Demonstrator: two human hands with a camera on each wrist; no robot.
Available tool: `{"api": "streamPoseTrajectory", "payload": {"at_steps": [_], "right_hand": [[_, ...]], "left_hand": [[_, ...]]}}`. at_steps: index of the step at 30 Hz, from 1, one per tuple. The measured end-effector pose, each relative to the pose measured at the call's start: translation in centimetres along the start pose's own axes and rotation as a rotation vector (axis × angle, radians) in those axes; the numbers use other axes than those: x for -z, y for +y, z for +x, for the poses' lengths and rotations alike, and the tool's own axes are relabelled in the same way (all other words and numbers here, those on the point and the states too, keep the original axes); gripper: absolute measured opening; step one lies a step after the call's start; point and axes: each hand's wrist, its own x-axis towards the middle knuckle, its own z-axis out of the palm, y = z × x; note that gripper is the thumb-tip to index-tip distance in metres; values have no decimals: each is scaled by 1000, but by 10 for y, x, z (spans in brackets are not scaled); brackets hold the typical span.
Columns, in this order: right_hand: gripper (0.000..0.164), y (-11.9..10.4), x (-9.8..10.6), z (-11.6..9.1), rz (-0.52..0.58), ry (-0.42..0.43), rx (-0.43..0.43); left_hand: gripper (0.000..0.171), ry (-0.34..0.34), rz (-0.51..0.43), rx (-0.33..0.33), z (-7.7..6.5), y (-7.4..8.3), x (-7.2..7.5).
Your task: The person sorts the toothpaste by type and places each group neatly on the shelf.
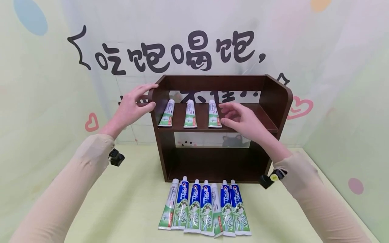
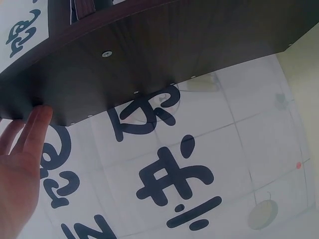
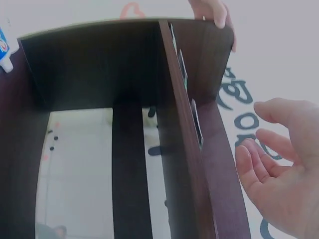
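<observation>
While the left hand (image 1: pixel 132 104) rests against the left side panel (image 1: pixel 160 141) of a dark brown shelf unit (image 1: pixel 217 82) at centre, its fingers are fairly straight and grasp no tube; left wrist view has fingertips touching the panel's outer face, at left of that frame. Right hand (image 1: pixel 243 119), right of centre, released: fingers loosely bent, holding nothing, just beside the third white-and-green tube (image 1: pixel 214 114). Right wrist view shows a gap between that hand and the tube.

Three white-and-green tubes in all on the upper board (image 1: pixel 202 119), mid-frame, caps toward the back: one close to the left panel (image 1: pixel 167 113), one in the middle (image 1: pixel 190 114), then the third.

Seven more tubes lie side by side at bottom centre on the pale green tabletop (image 1: pixel 127 202), caps toward the unit. Left to right: one white-and-green (image 1: pixel 169 204), three blue Crest tubes (image 1: pixel 194 206), another white-and-green overlapping its neighbours (image 1: pixel 216 209), two more blue Crest (image 1: pixel 239 209).

Pale backdrop (image 1: pixel 194 17) behind, big black characters (image 1: pixel 199 50) across upper centre. Beige sleeves, black wrist cameras (image 1: pixel 116 157) at both cuffs.
</observation>
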Motion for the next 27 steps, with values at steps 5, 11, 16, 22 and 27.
{"api": "streamPoseTrajectory", "payload": {"at_steps": [5, 11, 16, 22, 27], "right_hand": [[47, 3, -14, -22, 28, 49, 67], [47, 14, -37, -46, 16, 68, 102], [49, 24, -55, -60, 0, 66, 85], [52, 39, -75, -74, 1, 57, 52], [56, 47, -87, -85, 20, 42, 16]], "left_hand": [[53, -6, -30, -1, 1, 1, 0], [53, -3, -25, -4, 1, 0, 0], [53, 1, -8, -4, 1, 0, 0], [54, -5, -9, 3, 1, 0, 1], [54, -11, -22, 7, 1, 1, 1]]}}
